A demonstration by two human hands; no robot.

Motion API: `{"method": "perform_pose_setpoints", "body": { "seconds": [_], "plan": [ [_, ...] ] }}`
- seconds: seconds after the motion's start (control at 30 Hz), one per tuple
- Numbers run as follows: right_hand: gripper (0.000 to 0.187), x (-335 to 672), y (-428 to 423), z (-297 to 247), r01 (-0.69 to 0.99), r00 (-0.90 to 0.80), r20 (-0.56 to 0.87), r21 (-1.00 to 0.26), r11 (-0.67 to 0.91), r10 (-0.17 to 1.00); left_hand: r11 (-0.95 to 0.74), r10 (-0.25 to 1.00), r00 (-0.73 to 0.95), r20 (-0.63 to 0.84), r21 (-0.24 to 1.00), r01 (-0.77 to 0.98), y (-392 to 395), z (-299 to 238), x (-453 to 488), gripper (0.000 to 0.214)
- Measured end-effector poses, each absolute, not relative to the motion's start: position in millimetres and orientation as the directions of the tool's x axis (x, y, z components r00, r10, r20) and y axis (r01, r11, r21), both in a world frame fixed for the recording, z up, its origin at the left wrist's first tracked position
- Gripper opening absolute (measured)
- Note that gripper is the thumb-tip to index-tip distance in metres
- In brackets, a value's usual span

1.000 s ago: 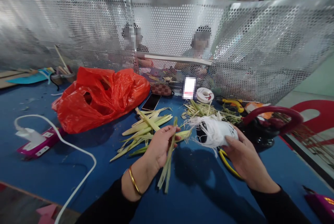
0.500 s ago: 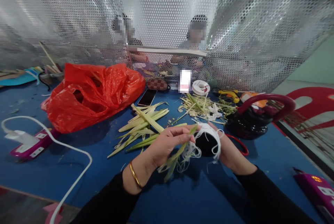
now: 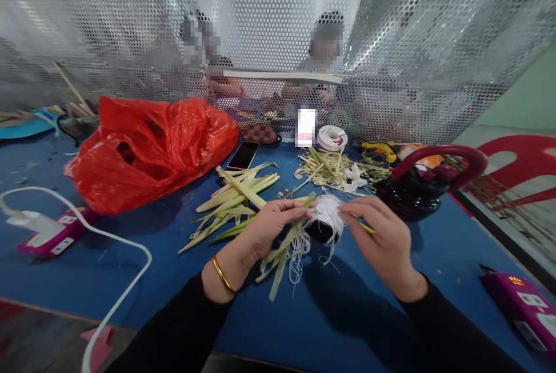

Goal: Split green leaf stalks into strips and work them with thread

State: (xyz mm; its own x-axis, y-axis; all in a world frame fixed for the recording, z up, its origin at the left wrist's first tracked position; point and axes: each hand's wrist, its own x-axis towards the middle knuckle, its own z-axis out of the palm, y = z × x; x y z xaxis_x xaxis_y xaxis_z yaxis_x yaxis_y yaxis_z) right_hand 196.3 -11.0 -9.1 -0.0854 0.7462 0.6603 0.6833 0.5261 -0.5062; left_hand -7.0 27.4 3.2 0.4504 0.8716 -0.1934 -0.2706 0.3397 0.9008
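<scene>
My left hand (image 3: 278, 225) pinches a bundle of pale green leaf strips (image 3: 278, 263), their ends hanging down over the blue table. White thread (image 3: 297, 257) dangles in loose loops beside the strips. Against the left fingertips is a white thread spool (image 3: 328, 211) with a dark, hollow-looking end turned towards me. My right hand (image 3: 382, 240) is at the spool's right side, thumb and fingertips pinched together at the white thread. A small yellow piece (image 3: 367, 227) shows by the right fingers; its kind is unclear. More leaf strips (image 3: 237, 199) lie behind my left hand.
A red plastic bag (image 3: 152, 153), a phone (image 3: 244, 155) and a purple power strip (image 3: 65, 234) lie left. Shredded scraps (image 3: 324, 169), a white ribbon roll (image 3: 332, 138) and a black pot with a red handle (image 3: 412, 193) stand behind and right. People sit beyond the perforated screen (image 3: 278, 14).
My right hand has come round from behind the spool to its near right side, fingers now pinched at the thread. The left hand keeps its pinch on the leaf strips.
</scene>
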Motion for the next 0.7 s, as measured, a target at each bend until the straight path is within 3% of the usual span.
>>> {"method": "perform_pose_setpoints", "body": {
  "seconds": [0.17,0.27,0.43,0.7],
  "plan": [
    [0.015,155,-32,-20,0.628,-0.580,0.503,-0.223,0.745,0.640,0.369,0.892,0.380,-0.246,0.881,-0.297,35,13,-21,0.009],
    [0.012,136,-29,-39,0.711,-0.597,0.425,-0.112,0.694,0.680,0.327,0.907,0.356,-0.224,0.909,-0.261,35,15,-22,0.014],
    [0.014,129,-21,-54,0.755,-0.563,0.377,-0.129,0.643,0.736,0.364,0.864,0.440,-0.246,0.908,-0.207,33,9,-18,0.012],
    [0.021,149,-41,-39,0.670,-0.576,0.506,-0.158,0.725,0.642,0.381,0.720,0.669,-0.184,0.910,-0.160,31,-5,-14,0.014]
  ]
}}
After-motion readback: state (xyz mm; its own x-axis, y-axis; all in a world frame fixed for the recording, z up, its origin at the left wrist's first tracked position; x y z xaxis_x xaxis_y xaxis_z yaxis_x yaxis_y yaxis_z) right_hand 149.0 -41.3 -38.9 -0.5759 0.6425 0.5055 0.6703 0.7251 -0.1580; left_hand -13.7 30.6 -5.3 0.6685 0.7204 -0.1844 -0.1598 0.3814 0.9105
